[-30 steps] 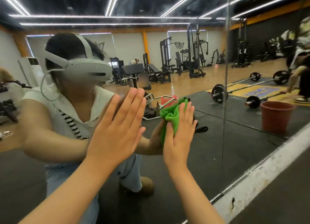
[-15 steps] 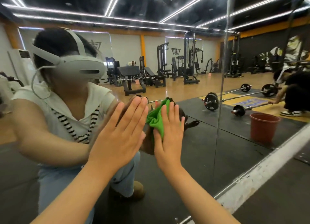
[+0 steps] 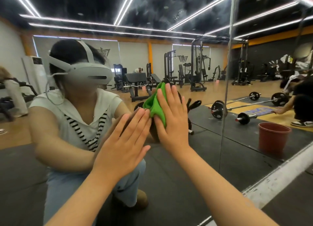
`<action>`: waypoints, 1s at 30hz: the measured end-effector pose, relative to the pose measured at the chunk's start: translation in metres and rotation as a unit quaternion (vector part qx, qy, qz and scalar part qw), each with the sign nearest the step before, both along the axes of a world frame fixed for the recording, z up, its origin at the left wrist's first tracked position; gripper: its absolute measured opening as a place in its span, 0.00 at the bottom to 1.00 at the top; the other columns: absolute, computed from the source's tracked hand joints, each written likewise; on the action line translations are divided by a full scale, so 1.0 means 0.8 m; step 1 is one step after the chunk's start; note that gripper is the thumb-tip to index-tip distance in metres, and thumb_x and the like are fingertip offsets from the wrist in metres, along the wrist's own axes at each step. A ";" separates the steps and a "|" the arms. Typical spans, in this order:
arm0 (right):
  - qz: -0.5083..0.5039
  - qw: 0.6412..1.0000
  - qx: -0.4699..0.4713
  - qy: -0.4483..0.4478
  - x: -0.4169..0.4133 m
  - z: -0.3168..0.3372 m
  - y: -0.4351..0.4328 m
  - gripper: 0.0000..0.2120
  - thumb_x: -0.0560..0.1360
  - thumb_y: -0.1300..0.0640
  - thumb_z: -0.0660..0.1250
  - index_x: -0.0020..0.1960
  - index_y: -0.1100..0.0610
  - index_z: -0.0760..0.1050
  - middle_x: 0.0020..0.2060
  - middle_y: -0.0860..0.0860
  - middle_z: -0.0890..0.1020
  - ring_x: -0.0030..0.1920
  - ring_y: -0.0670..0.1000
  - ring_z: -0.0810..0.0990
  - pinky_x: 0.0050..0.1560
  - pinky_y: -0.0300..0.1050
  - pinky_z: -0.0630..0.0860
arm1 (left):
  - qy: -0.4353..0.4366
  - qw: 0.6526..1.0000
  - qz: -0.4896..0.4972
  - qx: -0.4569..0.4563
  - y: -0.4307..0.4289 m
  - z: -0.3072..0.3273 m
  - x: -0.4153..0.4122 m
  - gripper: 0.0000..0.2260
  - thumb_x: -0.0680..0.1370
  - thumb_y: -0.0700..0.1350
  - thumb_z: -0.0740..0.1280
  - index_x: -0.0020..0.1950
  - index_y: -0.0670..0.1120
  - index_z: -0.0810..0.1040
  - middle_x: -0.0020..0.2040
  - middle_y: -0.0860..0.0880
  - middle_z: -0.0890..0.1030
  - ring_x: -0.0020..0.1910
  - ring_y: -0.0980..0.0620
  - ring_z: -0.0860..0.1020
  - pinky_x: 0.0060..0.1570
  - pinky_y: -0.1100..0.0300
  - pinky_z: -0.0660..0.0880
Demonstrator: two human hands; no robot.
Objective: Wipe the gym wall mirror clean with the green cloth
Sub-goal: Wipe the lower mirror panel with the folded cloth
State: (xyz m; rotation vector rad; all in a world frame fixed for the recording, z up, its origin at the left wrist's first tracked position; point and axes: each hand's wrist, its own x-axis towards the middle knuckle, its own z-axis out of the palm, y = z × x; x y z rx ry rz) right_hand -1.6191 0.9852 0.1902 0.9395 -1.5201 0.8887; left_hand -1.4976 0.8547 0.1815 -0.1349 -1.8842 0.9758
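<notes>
Our right hand (image 3: 171, 120) lies flat, fingers straight, on the crumpled green microfibre cloth (image 3: 155, 105) and presses it against the large gym wall mirror (image 3: 203, 158) near the middle of the view. The cloth bulges out past the fingers toward 10 o'clock. Our left hand (image 3: 123, 144) is spread flat on the bare glass at 8 o'clock from the right one, fingers straight, fingertips just beside the cloth's lower edge, holding nothing. To wipe well, we judge the palm should bear evenly, the cloth should be spread wider, and the strokes should overlap. The bare left palm will likely leave prints, so that patch wants a pass too. Much of the cloth is hidden under the hand, so we cannot tell how it is folded. Smears are hard to make out against the reflection. A vertical seam (image 3: 225, 90) at 3 o'clock marks another panel, and the mirror's edges above and to the left are cut off
</notes>
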 end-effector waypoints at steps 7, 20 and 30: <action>-0.029 0.985 -0.148 -0.086 -0.018 0.000 -0.009 0.25 0.85 0.47 0.49 0.79 0.54 0.54 0.79 0.56 0.60 0.80 0.54 0.52 0.80 0.55 0.45 | 0.001 1.000 0.001 0.007 0.001 -0.001 -0.001 0.29 0.84 0.52 0.51 0.80 0.36 0.56 0.80 0.39 0.58 0.79 0.42 0.57 0.78 0.45 0.51; -0.044 0.991 -0.099 -0.084 -0.024 -0.010 0.005 0.25 0.85 0.46 0.48 0.80 0.50 0.51 0.79 0.52 0.56 0.81 0.53 0.50 0.79 0.50 0.43 | -0.008 1.000 -0.014 0.009 -0.038 0.082 0.056 0.27 0.81 0.48 0.54 0.79 0.40 0.62 0.80 0.42 0.59 0.79 0.43 0.58 0.76 0.43 0.56; 0.052 0.998 0.016 -0.039 0.065 -0.019 -0.045 0.26 0.82 0.50 0.57 0.79 0.47 0.59 0.80 0.52 0.57 0.81 0.54 0.49 0.79 0.55 0.42 | 0.018 1.000 -0.012 0.001 -0.065 0.100 0.065 0.27 0.82 0.51 0.53 0.80 0.43 0.60 0.81 0.41 0.56 0.80 0.42 0.55 0.77 0.43 0.52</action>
